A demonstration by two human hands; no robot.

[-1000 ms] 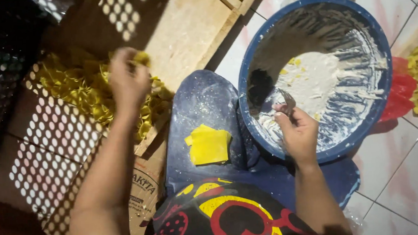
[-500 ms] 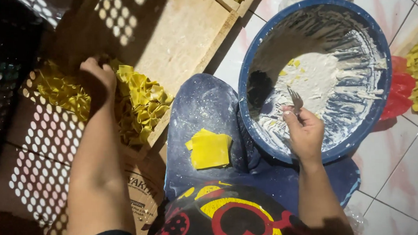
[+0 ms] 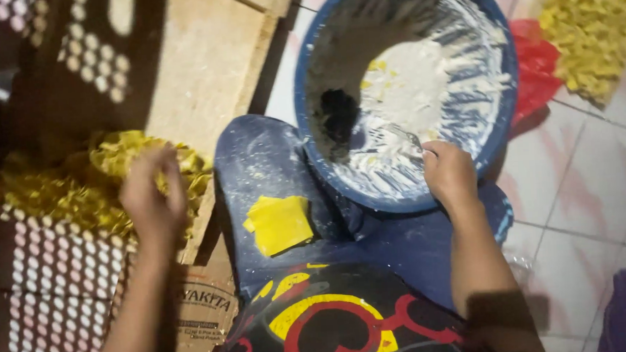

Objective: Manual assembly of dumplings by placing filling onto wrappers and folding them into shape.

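- Left hand (image 3: 153,198) is hovering, fingers loosely curled, over crinkled yellow pieces (image 3: 78,188).
- Right hand (image 3: 450,172) is gripping a utensil (image 3: 405,137) inside the floury blue basin (image 3: 499,116).
- Yellow squares (image 3: 280,224) are lying stacked on the knee.

The bowl (image 3: 408,85) stood on the floor (image 3: 585,183) ahead of the person's knee (image 3: 269,164), with flour (image 3: 415,85) in it. The stack of dough squares (image 3: 278,224) lay on that knee. To the left — on the board (image 3: 200,67) — lay a heap of folded pieces (image 3: 99,187). Another heap (image 3: 591,33) lay right of the bowl.
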